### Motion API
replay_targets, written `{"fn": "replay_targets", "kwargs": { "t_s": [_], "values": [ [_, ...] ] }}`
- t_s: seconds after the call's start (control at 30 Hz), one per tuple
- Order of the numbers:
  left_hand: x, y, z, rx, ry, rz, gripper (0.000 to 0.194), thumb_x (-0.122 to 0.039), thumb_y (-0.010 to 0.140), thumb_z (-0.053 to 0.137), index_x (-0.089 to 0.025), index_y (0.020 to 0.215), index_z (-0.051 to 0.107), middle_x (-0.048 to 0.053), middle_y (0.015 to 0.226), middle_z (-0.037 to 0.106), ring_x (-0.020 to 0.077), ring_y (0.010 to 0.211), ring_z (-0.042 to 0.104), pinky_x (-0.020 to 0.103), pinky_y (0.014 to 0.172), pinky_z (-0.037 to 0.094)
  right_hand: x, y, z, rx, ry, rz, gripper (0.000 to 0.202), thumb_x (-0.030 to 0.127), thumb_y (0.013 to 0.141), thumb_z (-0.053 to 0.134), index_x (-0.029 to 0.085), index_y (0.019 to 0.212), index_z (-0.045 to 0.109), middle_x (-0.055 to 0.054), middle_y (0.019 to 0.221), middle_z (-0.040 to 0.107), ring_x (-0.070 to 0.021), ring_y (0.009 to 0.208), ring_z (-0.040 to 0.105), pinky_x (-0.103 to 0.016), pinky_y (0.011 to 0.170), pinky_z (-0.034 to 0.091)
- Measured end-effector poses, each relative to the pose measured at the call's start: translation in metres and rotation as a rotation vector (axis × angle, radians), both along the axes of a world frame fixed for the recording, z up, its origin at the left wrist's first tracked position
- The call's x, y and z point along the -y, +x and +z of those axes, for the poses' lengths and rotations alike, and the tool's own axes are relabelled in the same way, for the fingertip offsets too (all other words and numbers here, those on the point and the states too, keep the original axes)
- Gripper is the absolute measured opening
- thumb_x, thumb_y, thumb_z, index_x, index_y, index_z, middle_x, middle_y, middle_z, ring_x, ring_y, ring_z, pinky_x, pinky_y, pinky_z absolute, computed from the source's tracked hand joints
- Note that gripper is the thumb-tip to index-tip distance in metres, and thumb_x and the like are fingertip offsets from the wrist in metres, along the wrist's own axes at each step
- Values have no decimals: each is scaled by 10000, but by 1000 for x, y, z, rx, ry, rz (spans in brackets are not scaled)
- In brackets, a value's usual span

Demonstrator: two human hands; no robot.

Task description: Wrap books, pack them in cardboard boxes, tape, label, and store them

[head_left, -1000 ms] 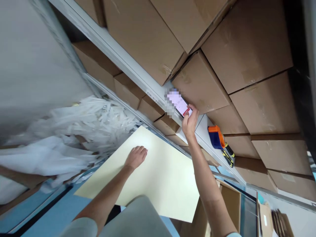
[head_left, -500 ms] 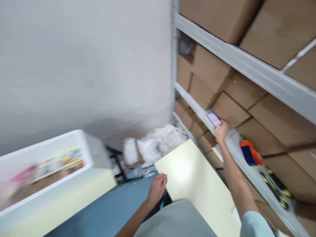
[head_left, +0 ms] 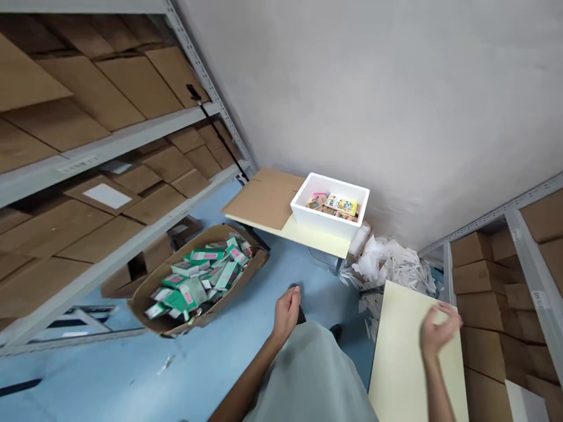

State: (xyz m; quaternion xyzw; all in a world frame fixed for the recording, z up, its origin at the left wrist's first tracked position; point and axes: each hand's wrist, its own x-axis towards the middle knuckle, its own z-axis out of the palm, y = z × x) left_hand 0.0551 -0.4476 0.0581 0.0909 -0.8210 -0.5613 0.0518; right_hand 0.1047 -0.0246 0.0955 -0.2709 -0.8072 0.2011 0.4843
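Note:
My left hand [head_left: 287, 312] hangs in front of my body above the blue floor, its fingers curled closed, and whatever may be inside is hidden. Over the pale yellow table [head_left: 398, 351] at the right is my right hand [head_left: 438, 329], slightly blurred, fingers bent and apart, with nothing seen in it. Ahead, a white foam box [head_left: 323, 223] with colourful small packs [head_left: 345, 206] stands on another pale table [head_left: 308, 235]. A flat piece of cardboard [head_left: 264, 199] lies beside that box.
A large open carton [head_left: 147, 287] of green and white small boxes [head_left: 206, 275] sits on the floor at the left. Shelves [head_left: 105, 143] of brown cartons line both sides. White scraps [head_left: 402, 266] are heaped by the wall. A black pole [head_left: 222, 138] leans on the left shelf.
The view has swung left, bringing the left shelves and the floor carton into sight. My right hand has left the phone at the right shelf and now hovers over the table. My left hand stays closed.

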Motion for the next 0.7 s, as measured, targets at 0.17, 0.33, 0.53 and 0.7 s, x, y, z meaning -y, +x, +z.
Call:
{"fn": "replay_targets", "kwargs": {
  "t_s": [0.17, 0.33, 0.53, 0.7],
  "values": [
    [32, -38, 17, -98, 41, -15, 501, -466, 1075, 423, -264, 621, 358, -9, 630, 456, 169, 623, 463, 328, 647, 379, 179, -80, -13, 58, -84, 471, 138, 373, 1063, 536, 260, 989, 564, -110, 1039, 717, -303, 1076, 745, -525, 997, 615],
    [92, -89, 34, -176, 90, -84, 475, -386, 1083, 418, -265, 627, 361, -7, 626, 461, 170, 605, 461, 330, 640, 383, 290, -137, 3, 10, -163, 666, 53, 222, 1041, 520, 264, 1016, 542, -80, 1058, 677, -261, 1125, 688, -490, 1048, 566],
    [180, -157, 28, -187, 90, -143, 410, -294, 1038, 449, -259, 636, 376, -20, 616, 450, 162, 593, 464, 314, 621, 374, 358, -173, -13, 40, -228, 593, 128, 149, 975, 504, 274, 950, 510, -30, 941, 644, -235, 1001, 686, -428, 951, 574],
    [204, -218, 13, -118, 112, -149, 193, -230, 1012, 448, -246, 927, 621, -35, 688, 546, 169, 631, 536, 283, 642, 446, 375, -176, -26, 120, -250, 468, 114, 162, 999, 521, 272, 977, 536, -27, 960, 654, -224, 999, 693, -388, 930, 570]
  ]
}}
